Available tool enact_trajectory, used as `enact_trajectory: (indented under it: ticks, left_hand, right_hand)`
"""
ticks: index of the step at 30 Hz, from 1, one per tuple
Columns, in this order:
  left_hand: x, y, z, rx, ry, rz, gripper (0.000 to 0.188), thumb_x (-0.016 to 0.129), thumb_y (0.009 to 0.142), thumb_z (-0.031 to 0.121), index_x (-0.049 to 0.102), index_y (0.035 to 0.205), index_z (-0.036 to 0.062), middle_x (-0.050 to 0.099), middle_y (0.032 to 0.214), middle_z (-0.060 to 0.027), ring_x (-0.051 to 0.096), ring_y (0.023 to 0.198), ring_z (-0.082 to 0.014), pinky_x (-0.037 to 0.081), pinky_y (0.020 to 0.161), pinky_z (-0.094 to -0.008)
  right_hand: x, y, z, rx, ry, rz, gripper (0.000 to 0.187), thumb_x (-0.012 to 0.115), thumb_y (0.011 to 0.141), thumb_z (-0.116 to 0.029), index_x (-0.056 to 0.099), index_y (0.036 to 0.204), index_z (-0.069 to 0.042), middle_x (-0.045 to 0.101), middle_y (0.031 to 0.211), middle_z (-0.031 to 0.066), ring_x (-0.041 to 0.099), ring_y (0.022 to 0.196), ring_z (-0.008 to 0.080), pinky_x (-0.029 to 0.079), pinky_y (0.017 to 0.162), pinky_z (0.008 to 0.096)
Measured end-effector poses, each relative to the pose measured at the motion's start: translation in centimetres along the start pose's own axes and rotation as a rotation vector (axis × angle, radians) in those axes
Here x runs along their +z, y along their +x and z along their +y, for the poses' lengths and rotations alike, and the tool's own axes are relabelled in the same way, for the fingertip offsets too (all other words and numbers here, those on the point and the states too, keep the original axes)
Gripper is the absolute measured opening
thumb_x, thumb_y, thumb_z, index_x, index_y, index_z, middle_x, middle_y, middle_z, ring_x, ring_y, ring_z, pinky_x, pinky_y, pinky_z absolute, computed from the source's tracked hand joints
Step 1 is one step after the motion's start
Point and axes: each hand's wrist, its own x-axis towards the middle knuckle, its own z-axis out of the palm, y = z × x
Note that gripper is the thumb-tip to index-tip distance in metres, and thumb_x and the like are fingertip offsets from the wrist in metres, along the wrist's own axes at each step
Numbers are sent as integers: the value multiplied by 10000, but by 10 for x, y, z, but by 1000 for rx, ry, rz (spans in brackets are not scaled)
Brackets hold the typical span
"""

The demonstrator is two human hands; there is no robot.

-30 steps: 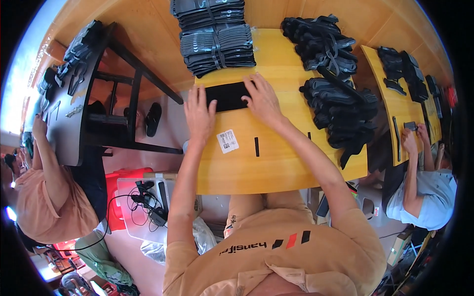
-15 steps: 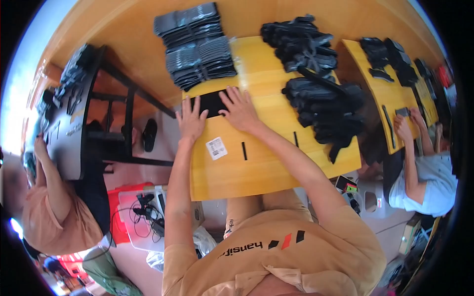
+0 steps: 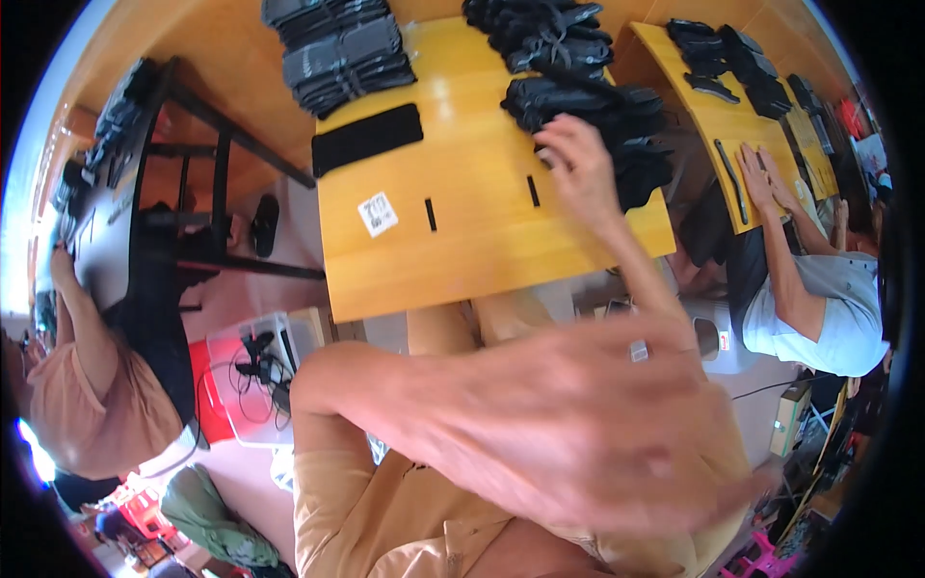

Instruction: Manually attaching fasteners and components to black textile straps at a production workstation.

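A flat black knitted-looking piece [image 3: 368, 141] lies alone at the left of the yellow table [image 3: 462, 250]. My right hand [image 3: 581, 166] is at the near edge of a pile of black fabric pieces [image 3: 559, 101]. Its fingers are loosely curved and partly apart, with no held thing to be seen. Close to the camera, my left hand [image 3: 626, 424] is raised across my chest toward the right and badly smeared by motion, so its fingers cannot be read. A small pale rectangle [image 3: 639, 351] shows at its upper edge.
A white printed label [image 3: 378, 214] and two short black strips [image 3: 431, 215] are on the tabletop. Stacked packaged black pieces [image 3: 347, 63] stand at the far left. People work at tables on both sides. A clear bin with cables [image 3: 258, 371] is on the floor.
Both hands have left the flat black piece. My right hand moved right to the black pile; my left hand swung back and right across my body. The view has shifted.
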Motion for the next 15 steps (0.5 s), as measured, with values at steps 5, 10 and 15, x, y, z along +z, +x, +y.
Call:
enact_trajectory:
  ticks: [5, 10, 15]
  left_hand:
    - [44, 21, 43, -198, -201, 159, 280, 690, 773, 335, 690, 937, 108, 602, 711, 11, 584, 614, -144, 542, 620, -329]
    - [65, 24, 52, -265, -157, 265, 277, 702, 753, 295, 681, 901, 62, 593, 667, -9, 574, 569, -126, 525, 551, -294]
    - [51, 33, 62, -182, -153, 31, 275, 681, 771, 258, 671, 899, 14, 604, 649, -39, 569, 515, -129, 499, 464, -277]
  right_hand:
    - [-66, 0, 53, 47, -284, 50, 161, 624, 758, -66, 640, 916, -38, 586, 936, 121, 536, 949, 306, 432, 837, 368]
    - [-92, 13, 91, 182, -394, 34, 180, 608, 804, -121, 645, 962, -42, 581, 946, 128, 523, 957, 320, 433, 822, 379]
    - [-90, 37, 119, 195, -573, -60, 326, 593, 832, -276, 599, 1095, -83, 534, 1079, 150, 500, 1014, 326, 439, 855, 401]
